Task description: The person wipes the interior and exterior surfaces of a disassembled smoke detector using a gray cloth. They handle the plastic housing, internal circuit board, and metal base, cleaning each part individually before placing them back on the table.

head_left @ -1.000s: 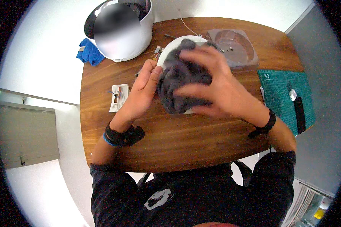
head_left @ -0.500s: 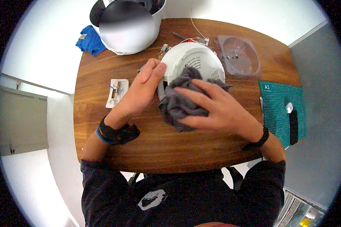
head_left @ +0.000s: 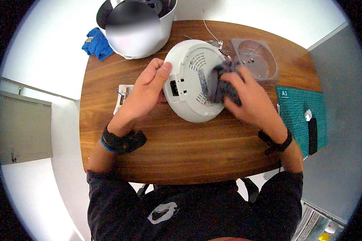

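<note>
Left hand gripping round white housing at edge; right hand clutching bunched dark cloth against it!

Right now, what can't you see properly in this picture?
All in the head view:
Far side of the white vented base: turned away, hidden by its own shell.
Part of the dark gray cloth: covered by the right hand; its edges look blurred.
Part of the white plastic panel: behind the left hand.
Small metal pieces in the clear plastic tray: too small to identify.
White round housing: cut off by the top edge.
</note>
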`<action>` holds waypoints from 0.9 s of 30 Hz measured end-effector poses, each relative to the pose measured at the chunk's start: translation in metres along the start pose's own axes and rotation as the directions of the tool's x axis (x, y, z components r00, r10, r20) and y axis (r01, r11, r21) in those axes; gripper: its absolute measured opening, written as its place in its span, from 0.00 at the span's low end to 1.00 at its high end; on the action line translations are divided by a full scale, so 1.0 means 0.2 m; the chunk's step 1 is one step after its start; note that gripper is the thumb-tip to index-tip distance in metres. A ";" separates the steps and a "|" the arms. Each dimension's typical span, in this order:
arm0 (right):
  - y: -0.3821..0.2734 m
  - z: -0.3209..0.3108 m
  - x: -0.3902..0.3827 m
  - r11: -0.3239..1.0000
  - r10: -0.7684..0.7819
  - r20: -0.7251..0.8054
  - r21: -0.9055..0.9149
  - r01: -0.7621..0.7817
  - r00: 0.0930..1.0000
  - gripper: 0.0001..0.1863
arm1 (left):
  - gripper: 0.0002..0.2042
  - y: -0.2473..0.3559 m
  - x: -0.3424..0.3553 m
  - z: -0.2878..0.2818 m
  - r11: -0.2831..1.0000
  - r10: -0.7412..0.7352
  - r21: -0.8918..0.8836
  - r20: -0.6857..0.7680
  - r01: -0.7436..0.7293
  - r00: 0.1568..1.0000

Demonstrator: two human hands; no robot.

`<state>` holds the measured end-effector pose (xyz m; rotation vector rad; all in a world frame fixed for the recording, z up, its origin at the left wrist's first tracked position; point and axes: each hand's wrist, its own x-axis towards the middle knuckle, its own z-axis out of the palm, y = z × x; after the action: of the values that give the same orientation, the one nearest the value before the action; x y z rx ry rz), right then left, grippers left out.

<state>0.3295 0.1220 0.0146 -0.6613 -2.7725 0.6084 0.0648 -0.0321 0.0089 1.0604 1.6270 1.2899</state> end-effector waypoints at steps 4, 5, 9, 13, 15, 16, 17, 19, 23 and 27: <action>-0.12 0.00 -0.10 0.944 -0.329 -0.016 0.018 0.329 0.944 0.26 | 0.15 0.03 -0.01 0.03 0.998 -0.016 -0.067 0.012 0.016 1.000; -0.16 0.00 -0.08 0.901 -0.431 -0.061 0.023 0.433 0.900 0.27 | 0.15 0.03 -0.01 0.04 0.996 -0.003 -0.087 0.013 0.004 1.000; -0.27 0.03 0.05 0.791 -0.612 -0.266 -0.194 0.580 0.745 0.27 | 0.11 0.00 -0.02 0.04 0.976 0.197 -0.111 0.110 -0.185 0.974; -0.27 -0.04 0.18 0.915 -0.375 -0.439 -0.034 0.402 0.817 0.27 | 0.10 0.07 -0.06 0.06 0.939 0.314 0.109 0.116 -0.326 0.942; -0.21 -0.07 0.24 0.951 -0.291 -0.511 -0.061 0.303 0.809 0.22 | 0.10 0.06 -0.05 0.05 0.986 0.164 0.006 0.093 -0.165 0.982; -0.17 -0.07 0.28 0.965 -0.251 -0.545 -0.070 0.254 0.800 0.21 | 0.10 0.07 -0.06 0.06 0.991 0.134 -0.003 0.091 -0.134 0.987; -0.12 -0.07 0.31 0.978 -0.195 -0.578 -0.049 0.205 0.792 0.22 | 0.11 0.06 -0.05 0.06 0.994 0.108 -0.020 0.093 -0.106 0.990; -0.03 -0.10 0.33 0.995 -0.027 -0.469 0.076 0.070 0.883 0.23 | 0.11 0.05 -0.05 0.05 0.997 0.072 -0.022 0.092 -0.071 0.993; 0.23 -0.07 0.35 0.982 0.166 -0.187 0.116 -0.146 0.968 0.27 | 0.12 0.09 -0.06 0.07 0.993 -0.011 -0.118 0.052 0.017 0.999; 0.27 -0.11 0.30 0.992 0.123 -0.010 0.034 -0.123 0.992 0.27 | 0.13 0.10 -0.08 0.05 0.986 -0.072 -0.149 0.036 0.077 0.997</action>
<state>0.3052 0.2012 0.0183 -0.8305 -2.7198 0.6716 0.0825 -0.0401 0.0282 0.9152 1.5067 1.3181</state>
